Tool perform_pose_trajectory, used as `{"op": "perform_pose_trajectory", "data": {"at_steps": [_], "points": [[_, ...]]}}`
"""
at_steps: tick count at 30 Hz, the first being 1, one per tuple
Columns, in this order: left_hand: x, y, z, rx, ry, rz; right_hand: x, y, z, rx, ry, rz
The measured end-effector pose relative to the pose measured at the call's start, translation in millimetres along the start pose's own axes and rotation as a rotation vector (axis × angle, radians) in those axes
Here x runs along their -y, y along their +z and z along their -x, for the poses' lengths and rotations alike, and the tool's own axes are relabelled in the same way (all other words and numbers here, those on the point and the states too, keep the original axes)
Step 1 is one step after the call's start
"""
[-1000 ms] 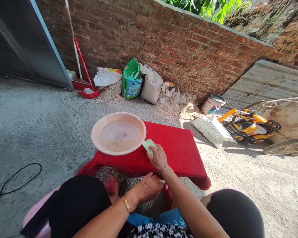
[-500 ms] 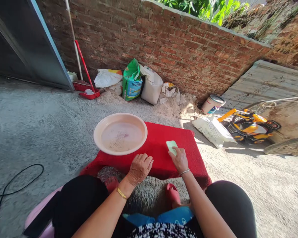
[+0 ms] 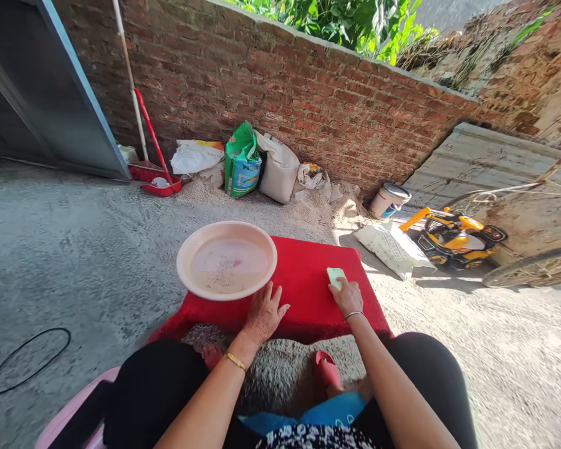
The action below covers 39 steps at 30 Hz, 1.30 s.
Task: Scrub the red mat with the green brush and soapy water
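My right hand (image 3: pixel 346 297) grips a pale green, flat, rounded block (image 3: pixel 336 277) that looks like a scrubbing brush; its underside is hidden against the cloth. It rests on a red fabric cover (image 3: pixel 303 274) spread over a low bench or table. My left hand (image 3: pixel 264 313) lies on the near edge of this cover with fingers spread, close by the rim of a pale pink basin (image 3: pixel 182 265). Shallow, cloudy water with dark bits at the bottom shows inside the basin.
Along the brick wall (image 3: pixel 308 100) stand a red dustpan (image 3: pixel 163 187), a green bag (image 3: pixel 243 165), a white sack (image 3: pixel 279 169) and a bucket (image 3: pixel 389 201). A flat sack (image 3: pixel 395 248) and a yellow toy excavator (image 3: pixel 458 237) lie to the right. A black cable (image 3: pixel 25 358) curls on the left floor.
My right hand has moved the green block rightward over the red cover. The fingers of my left hand have spread and now lie flatter, nearer the basin. The view has shifted slightly.
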State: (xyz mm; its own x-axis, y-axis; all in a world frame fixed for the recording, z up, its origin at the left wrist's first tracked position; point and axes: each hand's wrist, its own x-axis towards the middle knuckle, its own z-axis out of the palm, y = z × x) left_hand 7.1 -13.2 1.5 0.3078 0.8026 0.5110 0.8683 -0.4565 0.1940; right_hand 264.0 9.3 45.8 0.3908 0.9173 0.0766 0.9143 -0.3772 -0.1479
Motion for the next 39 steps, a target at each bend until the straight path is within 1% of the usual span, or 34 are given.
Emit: {"op": "perform_pose_trajectory", "data": {"at_steps": [1,2,3,5,7,9,10,12,13,14,16,18,20,21,23,24,25,26,27,28,31,32,33,34,35,36,37,39], "points": [[-1,1,0,-0.034,0.015,0.015,-4,-2,-1,-0.009,0.025,0.001],[-3,0,1,-0.076,0.041,0.040,-3,-3,1,-0.015,0.010,-0.010],[-7,-2,3,-0.120,0.075,0.071,5,-1,4,-0.019,-0.040,-0.031],[-16,-7,8,-0.202,0.156,0.137,32,6,14,-0.021,-0.192,-0.092],[-25,-13,15,-0.263,0.238,0.199,69,16,27,-0.008,-0.330,-0.141],[-32,-18,22,-0.297,0.306,0.251,103,26,36,0.016,-0.404,-0.149],[-34,-20,24,-0.306,0.329,0.268,115,29,38,0.024,-0.425,-0.143],[-33,-21,26,-0.306,0.336,0.268,124,32,36,0.032,-0.456,-0.135],[-31,-21,26,-0.294,0.317,0.250,121,33,31,0.036,-0.463,-0.142],[-27,-20,24,-0.273,0.281,0.221,113,32,25,0.042,-0.460,-0.151],[-18,-17,18,-0.207,0.184,0.153,81,27,9,0.052,-0.396,-0.160],[-9,-13,10,-0.144,0.086,0.091,36,20,-8,0.048,-0.265,-0.144],[-4,-12,3,-0.128,0.042,0.057,-16,10,-21,0.033,-0.105,-0.117],[-4,-13,1,-0.139,0.054,0.056,-40,5,-25,0.027,-0.015,-0.103],[-10,-17,2,-0.176,0.144,0.086,-78,-4,-27,0.004,0.163,-0.067],[-16,-20,5,-0.189,0.216,0.115,-88,-7,-26,-0.010,0.215,-0.054],[-23,-23,9,-0.194,0.292,0.148,-93,-9,-23,-0.025,0.229,-0.054],[-30,-27,15,-0.195,0.367,0.181,-90,-10,-17,-0.033,0.193,-0.071],[-38,-30,21,-0.194,0.434,0.210,-80,-10,-10,-0.033,0.100,-0.107],[-45,-33,27,-0.196,0.487,0.233,-65,-8,-1,-0.020,-0.037,-0.157],[-57,-39,39,-0.196,0.564,0.268,2,2,32,0.060,-0.509,-0.311],[-58,-40,41,-0.197,0.563,0.273,25,6,42,0.082,-0.636,-0.336],[-58,-40,41,-0.204,0.555,0.277,45,11,50,0.098,-0.729,-0.344],[-57,-41,40,-0.217,0.541,0.278,61,15,57,0.107,-0.784,-0.338],[-55,-42,39,-0.231,0.525,0.276,72,18,60,0.111,-0.804,-0.324],[-52,-42,37,-0.245,0.509,0.272,79,20,62,0.113,-0.795,-0.306],[-50,-43,35,-0.249,0.495,0.264,80,22,61,0.113,-0.752,-0.290],[-47,-46,33,-0.225,0.484,0.249,74,21,56,0.102,-0.577,-0.250]]}}
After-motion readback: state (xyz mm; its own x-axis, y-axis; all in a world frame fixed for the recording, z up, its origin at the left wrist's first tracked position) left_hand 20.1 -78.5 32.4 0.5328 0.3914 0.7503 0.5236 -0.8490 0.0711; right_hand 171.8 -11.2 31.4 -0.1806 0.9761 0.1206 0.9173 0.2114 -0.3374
